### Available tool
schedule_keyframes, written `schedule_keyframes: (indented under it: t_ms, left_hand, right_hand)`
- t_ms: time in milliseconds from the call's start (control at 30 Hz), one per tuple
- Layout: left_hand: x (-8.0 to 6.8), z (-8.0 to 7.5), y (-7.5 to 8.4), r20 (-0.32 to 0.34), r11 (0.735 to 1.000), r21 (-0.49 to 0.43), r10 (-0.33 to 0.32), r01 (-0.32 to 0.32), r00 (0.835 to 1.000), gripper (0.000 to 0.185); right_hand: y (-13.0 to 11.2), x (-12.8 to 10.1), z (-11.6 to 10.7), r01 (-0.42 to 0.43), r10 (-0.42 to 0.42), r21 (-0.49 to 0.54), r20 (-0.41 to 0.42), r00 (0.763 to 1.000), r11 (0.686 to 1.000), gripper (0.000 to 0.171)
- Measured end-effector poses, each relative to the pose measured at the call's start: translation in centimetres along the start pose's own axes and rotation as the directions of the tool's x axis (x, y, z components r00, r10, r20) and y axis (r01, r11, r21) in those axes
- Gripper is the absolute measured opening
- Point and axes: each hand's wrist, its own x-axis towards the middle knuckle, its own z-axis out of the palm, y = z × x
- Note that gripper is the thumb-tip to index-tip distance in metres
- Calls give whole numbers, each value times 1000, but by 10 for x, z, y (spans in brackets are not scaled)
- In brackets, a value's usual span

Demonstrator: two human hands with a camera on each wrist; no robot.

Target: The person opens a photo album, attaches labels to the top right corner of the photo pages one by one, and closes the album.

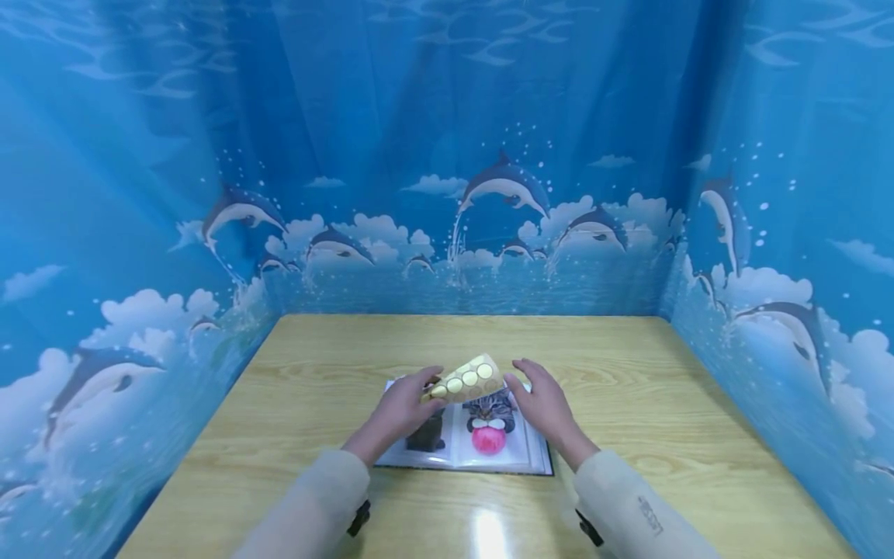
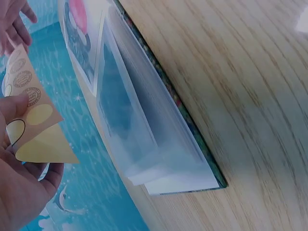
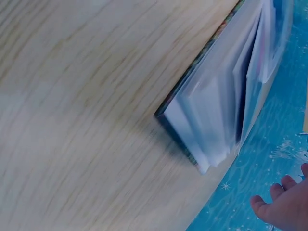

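Observation:
My left hand (image 1: 400,408) holds a sheet of round stickers (image 1: 469,379) by its left end, with the thumb on its face in the left wrist view. The sheet is tilted above an open photo album (image 1: 517,455), and its strip of yellowish circles faces up. Just off the sheet's right end hovers my right hand (image 1: 548,401), fingers relaxed and nothing visibly held. A picture of a cat with a pink ball (image 1: 489,439) shows on the album's right page. Part of the left page's dark picture (image 1: 427,435) is covered by my left hand.
The album lies on a wood-grain table (image 1: 293,404). Blue curtains (image 1: 335,171) with dolphin prints stand along the back and both sides. Loose clear sleeves (image 2: 130,96) rise slightly at the album's edge. A glare spot (image 1: 489,532) lies near the front.

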Motion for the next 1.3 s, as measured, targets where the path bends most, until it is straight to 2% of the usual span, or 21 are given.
schedule_keyframes:
  t_ms: [200, 400, 633, 800, 900, 1033, 1100, 1200, 1300]
  left_hand:
    - [1, 6, 3, 37, 999, 38, 31, -32, 999, 58]
    - [2, 9, 2, 47, 999, 51, 17, -20, 999, 58]
    - [1, 11, 3, 51, 999, 38, 24, -26, 998, 57]
    - [0, 12, 1, 11, 999, 30, 39, -39, 999, 57]
    - [-1, 13, -1, -43, 999, 7, 34, -33, 998, 58]
    - [-1, 15, -5, -114, 997, -73, -47, 39, 992, 60]
    - [-1, 15, -6, -133, 987, -131, -106, 89, 985, 61]
    - [-1, 15, -7, -117, 952, -251, -210, 176, 971, 66]
    - [-1, 17, -7, -80, 901, -358, -292, 246, 953, 68]
  right_hand:
    - [-9, -2, 1, -112, 111, 134, 18, 994, 985, 51]
    - [-14, 0, 2, -218, 215, 288, 40, 976, 933, 43]
    - [-15, -1, 3, -276, 275, 356, 55, 960, 893, 32]
    - [-15, -2, 3, -306, 302, 396, 73, 950, 866, 28]
    - [-15, -3, 2, -309, 305, 419, 77, 949, 854, 29]
    - [-17, -3, 0, -318, 317, 453, 79, 945, 833, 32]
    - [-17, -2, -3, -324, 324, 486, 87, 942, 811, 34]
    - [-16, -1, -6, -347, 343, 539, 111, 933, 767, 34]
    - [-15, 1, -8, -360, 358, 589, 126, 925, 723, 34]
